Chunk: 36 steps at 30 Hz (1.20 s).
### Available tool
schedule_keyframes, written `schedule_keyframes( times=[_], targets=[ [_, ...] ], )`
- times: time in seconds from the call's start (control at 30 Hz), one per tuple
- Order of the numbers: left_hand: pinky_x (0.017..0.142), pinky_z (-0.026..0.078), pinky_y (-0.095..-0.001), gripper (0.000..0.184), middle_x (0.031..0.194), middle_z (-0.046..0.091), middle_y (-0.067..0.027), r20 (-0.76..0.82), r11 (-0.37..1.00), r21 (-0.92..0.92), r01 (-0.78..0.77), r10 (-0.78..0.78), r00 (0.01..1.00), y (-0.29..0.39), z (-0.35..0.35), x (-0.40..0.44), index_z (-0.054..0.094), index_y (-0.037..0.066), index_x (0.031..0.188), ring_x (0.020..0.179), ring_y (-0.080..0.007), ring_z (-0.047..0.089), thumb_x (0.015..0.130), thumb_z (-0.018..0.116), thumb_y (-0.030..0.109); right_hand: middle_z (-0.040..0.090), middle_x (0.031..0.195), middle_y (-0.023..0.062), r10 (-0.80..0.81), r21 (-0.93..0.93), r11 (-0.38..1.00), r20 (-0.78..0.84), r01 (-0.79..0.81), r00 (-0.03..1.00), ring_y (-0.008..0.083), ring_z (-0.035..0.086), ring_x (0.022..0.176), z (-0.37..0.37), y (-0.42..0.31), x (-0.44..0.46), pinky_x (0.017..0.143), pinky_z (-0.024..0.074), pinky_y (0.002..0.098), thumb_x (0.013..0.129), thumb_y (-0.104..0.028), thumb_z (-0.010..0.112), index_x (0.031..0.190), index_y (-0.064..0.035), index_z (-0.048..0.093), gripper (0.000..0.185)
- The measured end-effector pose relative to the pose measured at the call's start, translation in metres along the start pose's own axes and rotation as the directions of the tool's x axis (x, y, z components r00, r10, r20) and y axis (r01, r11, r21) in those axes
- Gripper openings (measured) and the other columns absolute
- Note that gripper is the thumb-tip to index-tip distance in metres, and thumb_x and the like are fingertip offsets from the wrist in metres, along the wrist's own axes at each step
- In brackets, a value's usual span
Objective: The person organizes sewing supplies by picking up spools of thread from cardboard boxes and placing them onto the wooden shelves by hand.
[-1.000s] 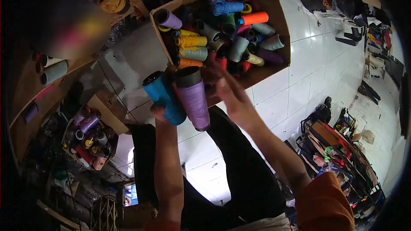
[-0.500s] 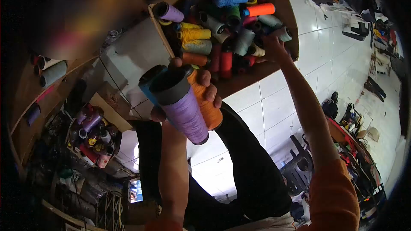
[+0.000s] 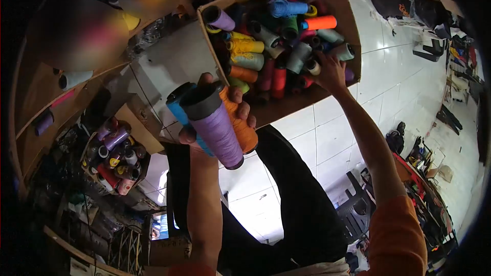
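Observation:
My left hand (image 3: 240,105) is closed around three big thread spools held together in front of my legs. A purple spool (image 3: 217,130) with a dark end is nearest the camera, an orange spool (image 3: 244,133) is on its right, and a blue spool (image 3: 179,107) is partly hidden on its left. My right hand (image 3: 331,74) reaches into a cardboard box (image 3: 296,111) of thread spools. Its fingers close around a cream spool (image 3: 313,67), though the fingertips are partly hidden. Beside that hand lie a grey-green spool (image 3: 299,57) and another grey spool (image 3: 343,52).
A smaller box (image 3: 138,122) packed with spools stands at the left. Wooden shelves (image 3: 61,84) with more spools run along the far left. White tiles (image 3: 294,128) cover the floor; a dark plastic chair (image 3: 355,207) and piled cloth are on the right.
The view has shifted, so the box appears farther right. My right hand's fingers have come round the cream spool, which is now tilted differently. The left hand keeps hold of its three spools.

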<state>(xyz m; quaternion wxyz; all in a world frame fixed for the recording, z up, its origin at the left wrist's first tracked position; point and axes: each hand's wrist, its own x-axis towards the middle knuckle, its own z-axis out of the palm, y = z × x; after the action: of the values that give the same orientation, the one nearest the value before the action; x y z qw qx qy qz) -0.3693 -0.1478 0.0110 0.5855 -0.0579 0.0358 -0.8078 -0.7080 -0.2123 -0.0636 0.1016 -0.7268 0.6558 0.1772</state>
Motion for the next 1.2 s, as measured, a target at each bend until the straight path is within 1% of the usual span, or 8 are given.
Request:
schedule_keyframes(
  times=[0.17,0.4,0.53,0.6,0.7,0.97,1.07,1.2],
  targets=[
    [0.082,0.046,-0.0441,0.095,0.113,0.042,-0.0131,-0.028,0.99,0.135,-0.045,0.05,0.998,0.02,0.007,-0.015,0.029,0.023,0.137,0.096,-0.027,0.051,0.06,0.078,0.049,0.061,0.101,0.0116,0.086,0.078,0.994,-0.156,-0.075,0.984,0.032,0.053,0.104,-0.038,-0.011,-0.028,0.082,0.0401,0.0538,0.057,-0.033,0.075,0.117,-0.0148,0.053,0.066],
    [0.084,0.044,-0.0468,0.093,0.119,0.044,-0.0143,-0.055,0.984,0.153,-0.087,0.096,0.994,0.056,0.017,-0.045,0.026,0.019,0.139,0.103,-0.0305,0.052,0.063,0.077,0.036,0.06,0.106,0.0147,-0.135,0.736,0.671,0.008,0.085,0.991,0.0228,0.058,0.097,-0.178,-0.078,-0.059,0.086,0.0446,0.0338,0.051,-0.019,0.075,0.117,0.0001,0.051,0.072],
    [0.088,0.046,-0.0453,0.095,0.117,0.051,-0.0226,-0.135,0.97,0.211,-0.121,0.151,0.979,0.083,0.021,-0.061,0.023,0.009,0.139,0.104,-0.0361,0.055,0.062,0.074,0.03,0.06,0.102,0.0135,-0.705,0.658,0.479,-0.107,0.582,0.701,0.028,0.057,0.096,-0.269,-0.183,-0.057,0.088,0.0428,0.0376,0.05,-0.019,0.077,0.113,-0.0042,0.056,0.067],
    [0.088,0.046,-0.0455,0.096,0.118,0.051,-0.0225,-0.146,0.973,0.189,-0.136,0.164,0.976,0.092,0.032,-0.07,0.021,0.009,0.14,0.105,-0.036,0.055,0.062,0.074,0.029,0.06,0.097,0.0133,-0.824,0.637,0.339,-0.154,0.692,0.545,0.0295,0.057,0.093,-0.289,-0.239,-0.057,0.083,0.0441,0.0384,0.049,-0.025,0.077,0.113,-0.0058,0.057,0.07],
    [0.091,0.044,-0.0482,0.099,0.122,0.049,-0.0233,-0.185,0.97,0.176,-0.167,0.199,0.962,0.103,0.028,-0.102,0.018,0.009,0.141,0.107,-0.0372,0.054,0.063,0.075,0.03,0.058,0.099,0.011,-0.881,0.492,0.437,0.065,0.753,0.469,0.0303,0.052,0.098,-0.306,-0.312,-0.059,0.088,0.0397,0.038,0.048,-0.024,0.075,0.115,-0.0083,0.056,0.071],
    [0.093,0.043,-0.0499,0.095,0.125,0.047,-0.0224,-0.174,0.96,0.123,-0.25,0.269,0.947,0.139,0.041,-0.178,0.022,0.007,0.139,0.109,-0.037,0.052,0.065,0.073,0.036,0.06,0.087,0.0122,-0.878,0.456,0.46,0.362,0.762,0.313,0.0285,0.058,0.077,-0.306,-0.442,-0.069,0.071,0.0462,0.0357,0.053,-0.024,0.072,0.113,-0.0078,0.056,0.064],
    [0.093,0.042,-0.0505,0.094,0.126,0.046,-0.0221,-0.159,0.946,0.097,-0.31,0.322,0.933,0.155,0.048,-0.204,0.024,0.006,0.138,0.11,-0.0369,0.051,0.065,0.073,0.038,0.06,0.088,0.0093,-0.953,0.657,0.302,0.185,0.691,0.24,0.023,0.057,0.075,-0.3,-0.478,-0.078,0.069,0.0456,0.0341,0.053,-0.023,0.072,0.116,-0.0074,0.055,0.067],
    [0.094,0.041,-0.0514,0.092,0.127,0.045,-0.0216,-0.115,0.919,0.058,-0.39,0.394,0.912,0.18,0.058,-0.228,0.026,0.005,0.137,0.112,-0.0367,0.051,0.066,0.072,0.041,0.062,0.089,0.0112,-0.928,0.829,0.336,0.209,0.447,0.309,0.0188,0.062,0.079,-0.292,-0.515,-0.079,0.07,0.0499,0.0318,0.063,-0.026,0.076,0.106,-0.0044,0.058,0.051]
  ],
)
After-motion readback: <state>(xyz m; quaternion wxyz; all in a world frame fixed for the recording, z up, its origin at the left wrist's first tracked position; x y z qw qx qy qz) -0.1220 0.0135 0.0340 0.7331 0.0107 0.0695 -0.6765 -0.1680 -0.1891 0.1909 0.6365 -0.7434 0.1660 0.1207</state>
